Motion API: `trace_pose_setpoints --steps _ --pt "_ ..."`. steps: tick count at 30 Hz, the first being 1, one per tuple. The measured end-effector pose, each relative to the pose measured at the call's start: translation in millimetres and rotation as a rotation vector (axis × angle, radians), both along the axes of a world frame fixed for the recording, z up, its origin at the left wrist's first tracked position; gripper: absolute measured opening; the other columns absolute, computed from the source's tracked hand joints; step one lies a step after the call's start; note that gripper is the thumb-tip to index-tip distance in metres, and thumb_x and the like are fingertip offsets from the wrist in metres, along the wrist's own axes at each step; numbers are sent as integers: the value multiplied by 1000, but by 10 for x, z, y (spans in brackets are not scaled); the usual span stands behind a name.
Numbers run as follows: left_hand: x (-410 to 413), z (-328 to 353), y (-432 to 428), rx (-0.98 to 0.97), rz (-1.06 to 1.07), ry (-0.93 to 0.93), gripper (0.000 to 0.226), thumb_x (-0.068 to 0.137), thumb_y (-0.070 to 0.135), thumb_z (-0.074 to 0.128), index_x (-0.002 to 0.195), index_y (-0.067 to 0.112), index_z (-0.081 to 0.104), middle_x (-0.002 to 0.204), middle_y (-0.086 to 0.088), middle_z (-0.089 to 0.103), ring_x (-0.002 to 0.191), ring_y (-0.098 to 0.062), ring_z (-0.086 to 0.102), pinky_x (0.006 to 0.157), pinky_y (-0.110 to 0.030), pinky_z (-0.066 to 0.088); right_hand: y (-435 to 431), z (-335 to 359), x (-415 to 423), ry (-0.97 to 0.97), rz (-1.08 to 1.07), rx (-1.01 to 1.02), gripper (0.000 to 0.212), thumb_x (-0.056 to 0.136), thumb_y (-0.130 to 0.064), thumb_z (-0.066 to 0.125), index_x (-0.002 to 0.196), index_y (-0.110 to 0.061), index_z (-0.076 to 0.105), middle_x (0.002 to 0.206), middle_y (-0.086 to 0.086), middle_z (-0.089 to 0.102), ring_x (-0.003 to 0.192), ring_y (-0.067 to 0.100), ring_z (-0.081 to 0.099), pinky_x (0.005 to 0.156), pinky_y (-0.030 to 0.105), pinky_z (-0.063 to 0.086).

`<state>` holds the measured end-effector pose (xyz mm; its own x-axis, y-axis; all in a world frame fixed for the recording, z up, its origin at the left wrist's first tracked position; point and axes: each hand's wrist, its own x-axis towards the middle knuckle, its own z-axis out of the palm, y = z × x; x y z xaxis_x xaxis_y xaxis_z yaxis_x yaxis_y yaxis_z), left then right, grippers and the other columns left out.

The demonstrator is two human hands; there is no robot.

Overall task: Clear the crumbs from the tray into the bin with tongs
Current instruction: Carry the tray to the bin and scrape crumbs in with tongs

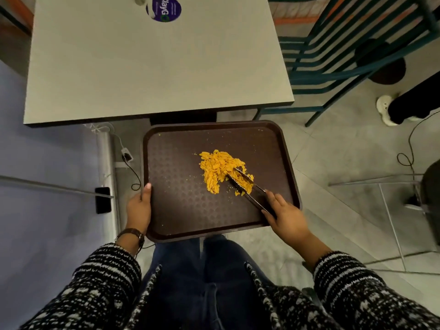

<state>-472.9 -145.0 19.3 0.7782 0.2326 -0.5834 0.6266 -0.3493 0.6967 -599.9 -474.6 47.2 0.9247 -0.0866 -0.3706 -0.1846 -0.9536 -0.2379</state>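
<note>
head view: the yellow crumbs (220,167) sit in one heap on the brown tray (181,208), a bit right of its middle. small yellow bits lie scattered on the tray around the heap. the tips of your metal tongs (257,202) are stuck into the near right side of the heap, and the two arms of the tongs stand a little apart with crumbs between them.

your right hand (285,216) grips the back end of the tongs, fingers curled round the arms, over the tray's near right corner. your left hand (139,206) holds the tray by its left rim, thumb on top and the other fingers hidden under it. there is a watch (133,234) on that wrist. both your sleeves are black and white knit.

you hold the tray in the air, just in front of the near edge of a grey table (154,67), above your blue jeans (214,270) and the tiled floor. the table has a round purple sticker (164,8) at its far end. a green chair (333,58) stands to the right of the table. near it is a white shoe (385,108). a dark round thing (432,198) shows at the right edge, too cut off to tell what it is.
</note>
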Motion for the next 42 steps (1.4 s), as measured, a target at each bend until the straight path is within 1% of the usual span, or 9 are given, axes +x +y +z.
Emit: trace_pose_setpoints --steps 3,8,15,19,24,26,30,38,42 --pt "-152 1 -9 3 13 35 45 96 45 42 101 5 63 95 -10 61 89 -24 56 81 -31 42 25 -57 -113 37 -12 42 81 89 -67 12 143 -12 37 124 5 57 87 25 64 70 35 53" --pt "-230 -163 71 35 15 56 45 97 45 40 104 7 62 97 -10 60 88 -23 54 80 -30 39 149 -180 -90 143 -105 178 58 96 -42 44 147 -18 29 136 1 47 108 21 58 88 32 50" --pt "-50 -547 126 96 44 77 55 98 41 39 110 -8 60 97 -12 54 91 -28 53 80 -29 38 272 -452 237 179 -220 278 56 95 -39 48 146 -21 32 136 -1 49 113 19 56 95 34 49" --pt "117 -844 157 76 119 92 55 97 42 41 111 -7 61 106 -18 59 92 -24 51 82 -29 39 363 -653 502 156 -408 477 46 93 -26 57 137 -17 47 123 8 58 109 23 57 93 33 46" --pt "338 -1111 159 67 189 85 53 97 43 41 118 -3 59 105 -8 54 99 -24 52 85 -27 37 454 -919 813 216 -677 790 41 92 -14 58 133 -11 52 117 -11 52 108 7 49 92 21 36" --pt "415 -1270 200 84 189 76 56 96 47 41 120 0 59 113 -11 59 106 -27 54 88 -28 39 440 -1080 899 226 -744 865 37 92 -10 58 129 -10 55 113 -6 58 102 8 56 90 19 42" --pt "566 -1597 288 132 216 61 58 95 48 42 115 -2 61 119 -21 61 112 -35 56 95 -35 43 379 -1373 1036 226 -825 943 36 89 -4 59 125 -7 57 108 -1 61 89 0 59 69 -1 44" --pt "753 -2186 402 175 234 89 63 94 51 40 119 -5 59 124 -23 58 116 -37 53 102 -41 40 200 -1905 1196 189 -853 933 33 92 -9 56 125 -13 55 80 -10 55 51 -12 56 48 5 42" --pt "791 -2444 527 202 247 75 70 90 60 40 118 -1 60 122 -22 59 115 -37 54 102 -43 41 80 -2135 1240 107 -859 877 36 92 -10 56 127 -15 55 72 -19 59 52 -9 56 48 3 39"
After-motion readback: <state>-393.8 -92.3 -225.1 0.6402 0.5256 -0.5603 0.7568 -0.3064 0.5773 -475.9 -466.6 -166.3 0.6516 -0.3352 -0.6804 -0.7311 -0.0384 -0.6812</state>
